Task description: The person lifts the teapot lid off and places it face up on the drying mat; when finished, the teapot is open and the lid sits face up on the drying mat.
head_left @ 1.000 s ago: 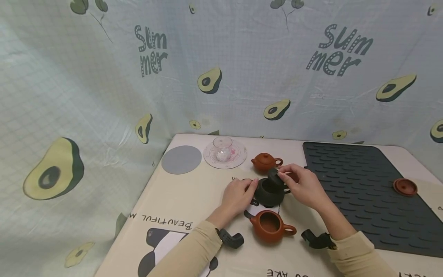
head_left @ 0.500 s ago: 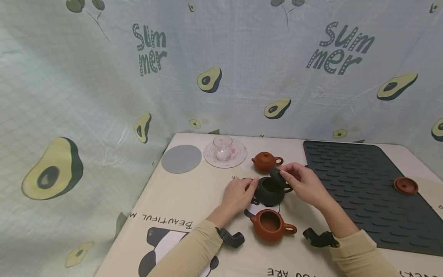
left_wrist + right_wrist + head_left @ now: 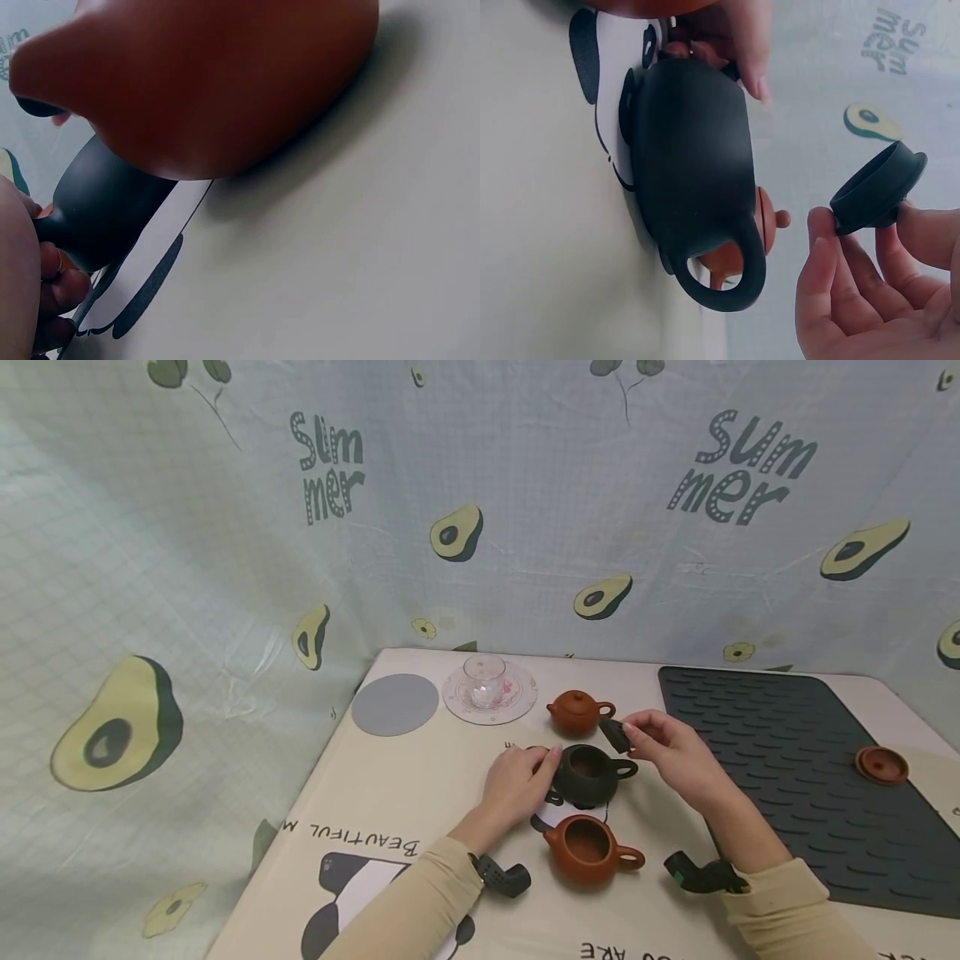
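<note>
A black teapot (image 3: 587,781) stands uncovered on the table, its handle toward the right. My left hand (image 3: 517,781) grips it by the spout, with curled fingers (image 3: 64,292) showing around the spout in the left wrist view. Off to the upper right, my right hand (image 3: 675,756) pinches the black teapot lid (image 3: 877,187) between thumb and fingers. The lid is tilted on edge, clear of the pot's mouth. Nearer the front sits a reddish-brown teapot (image 3: 587,856) without a lid. Behind the black pot is a smaller reddish-brown teapot (image 3: 576,714) with its lid on.
Two reddish-brown lids or saucers, apparently stacked (image 3: 882,764), lie on the dark ridged mat (image 3: 765,777) at the right. At the back left are a glass cup (image 3: 483,681) on a patterned round mat (image 3: 520,708) and a grey disc (image 3: 395,704). An avocado-print curtain (image 3: 525,485) hangs behind.
My right hand has carried the black lid from over the pot's mouth to the right, turning it more on edge. The left hand stays at the spout.
</note>
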Demonstrator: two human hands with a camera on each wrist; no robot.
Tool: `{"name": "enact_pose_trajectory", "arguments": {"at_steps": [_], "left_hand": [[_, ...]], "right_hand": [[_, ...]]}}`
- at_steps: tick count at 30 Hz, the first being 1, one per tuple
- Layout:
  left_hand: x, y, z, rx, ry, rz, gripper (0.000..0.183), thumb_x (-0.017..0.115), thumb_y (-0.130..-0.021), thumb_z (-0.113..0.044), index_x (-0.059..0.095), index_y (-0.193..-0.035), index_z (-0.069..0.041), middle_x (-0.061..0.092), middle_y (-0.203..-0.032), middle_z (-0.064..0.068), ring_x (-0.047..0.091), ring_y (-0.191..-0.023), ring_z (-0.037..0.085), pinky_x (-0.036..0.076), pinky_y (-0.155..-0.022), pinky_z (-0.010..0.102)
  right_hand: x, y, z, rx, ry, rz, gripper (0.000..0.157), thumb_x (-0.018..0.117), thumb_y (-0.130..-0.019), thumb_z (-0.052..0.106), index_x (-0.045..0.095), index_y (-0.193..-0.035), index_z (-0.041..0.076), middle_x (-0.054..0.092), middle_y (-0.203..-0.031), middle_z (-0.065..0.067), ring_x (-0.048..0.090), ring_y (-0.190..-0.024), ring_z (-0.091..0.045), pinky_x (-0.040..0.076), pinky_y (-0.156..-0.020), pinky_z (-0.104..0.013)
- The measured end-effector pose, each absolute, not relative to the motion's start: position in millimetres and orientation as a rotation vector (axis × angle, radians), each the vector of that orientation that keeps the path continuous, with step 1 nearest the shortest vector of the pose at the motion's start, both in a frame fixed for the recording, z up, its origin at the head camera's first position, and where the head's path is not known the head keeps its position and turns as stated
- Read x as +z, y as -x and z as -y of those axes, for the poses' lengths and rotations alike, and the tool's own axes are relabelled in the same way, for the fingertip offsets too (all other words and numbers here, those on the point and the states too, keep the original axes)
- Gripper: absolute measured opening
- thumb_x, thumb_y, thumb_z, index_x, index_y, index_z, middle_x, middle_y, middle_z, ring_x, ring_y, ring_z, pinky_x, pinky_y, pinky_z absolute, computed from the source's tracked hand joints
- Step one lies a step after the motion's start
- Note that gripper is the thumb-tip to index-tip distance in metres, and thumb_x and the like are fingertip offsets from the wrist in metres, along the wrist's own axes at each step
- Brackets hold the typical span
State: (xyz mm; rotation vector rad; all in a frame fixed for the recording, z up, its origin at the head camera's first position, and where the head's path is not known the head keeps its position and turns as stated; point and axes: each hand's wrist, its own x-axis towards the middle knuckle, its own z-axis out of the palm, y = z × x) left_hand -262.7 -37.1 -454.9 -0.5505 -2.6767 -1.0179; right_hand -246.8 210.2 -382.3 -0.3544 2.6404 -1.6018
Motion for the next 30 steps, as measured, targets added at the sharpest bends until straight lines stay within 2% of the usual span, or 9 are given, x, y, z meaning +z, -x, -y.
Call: {"name": "enact_pose_trajectory", "arguments": {"at_steps": [2,5,11,16,21,25,30], "left_hand": [[-455,262,37,-1.017,0.551,2.677,0.044,0.042,-0.108,-0.043,0.063,-0.077,-0.02,0.047,-0.062,-0.007,0.048,-0.071,0.019,0.036,-0.068,0.032],[-454,262,38,-1.019,0.553,2.682,0.044,0.042,-0.108,-0.043,0.063,-0.077,-0.02,0.047,-0.063,-0.007,0.048,-0.071,0.019,0.036,-0.068,0.032],[-455,261,38,-1.026,0.56,2.676,0.044,0.043,-0.108,-0.043,0.063,-0.078,-0.02,0.047,-0.062,-0.007,0.047,-0.071,0.018,0.035,-0.068,0.031],[-455,260,38,-1.022,0.559,2.67,0.043,0.043,-0.108,-0.042,0.064,-0.079,-0.02,0.047,-0.063,-0.007,0.047,-0.071,0.018,0.035,-0.067,0.031],[-457,260,38,-1.021,0.556,2.675,0.043,0.043,-0.108,-0.043,0.065,-0.079,-0.02,0.048,-0.063,-0.007,0.047,-0.071,0.018,0.036,-0.067,0.031],[-457,261,38,-1.027,0.558,2.677,0.043,0.043,-0.108,-0.043,0.066,-0.08,-0.019,0.048,-0.064,-0.007,0.047,-0.071,0.018,0.035,-0.067,0.031],[-457,260,38,-1.027,0.554,2.681,0.043,0.043,-0.108,-0.043,0.066,-0.081,-0.019,0.048,-0.064,-0.006,0.047,-0.071,0.018,0.035,-0.066,0.031]], "right_hand": [[-383,247,-211,-1.666,0.36,-2.574,0.04,0.054,-0.108,0.03,0.054,-0.131,-0.003,0.062,-0.119,-0.016,0.065,-0.107,-0.016,0.052,-0.092,-0.03],[-384,248,-213,-1.771,0.364,-2.457,0.041,0.054,-0.108,0.027,0.05,-0.132,-0.006,0.06,-0.122,-0.02,0.065,-0.108,-0.014,0.052,-0.094,-0.03],[-390,252,-218,-1.907,0.387,-2.262,0.045,0.051,-0.109,0.028,0.044,-0.137,-0.006,0.053,-0.135,-0.022,0.064,-0.117,-0.017,0.05,-0.096,-0.027],[-395,255,-225,-2.002,0.43,-2.105,0.043,0.052,-0.109,0.029,0.044,-0.14,0.0,0.055,-0.137,-0.01,0.063,-0.118,-0.016,0.049,-0.097,-0.026],[-396,256,-230,-2.094,0.51,-1.935,0.032,0.048,-0.11,0.021,0.046,-0.14,0.008,0.061,-0.133,0.0,0.065,-0.117,-0.016,0.049,-0.096,-0.028],[-396,255,-232,-2.143,0.546,-1.854,0.027,0.044,-0.111,0.014,0.049,-0.138,0.016,0.064,-0.131,0.003,0.067,-0.115,-0.017,0.05,-0.095,-0.028],[-394,254,-231,-2.216,0.538,-1.756,0.028,0.045,-0.11,0.009,0.053,-0.135,0.02,0.065,-0.129,0.001,0.068,-0.113,-0.019,0.051,-0.094,-0.03]]}}
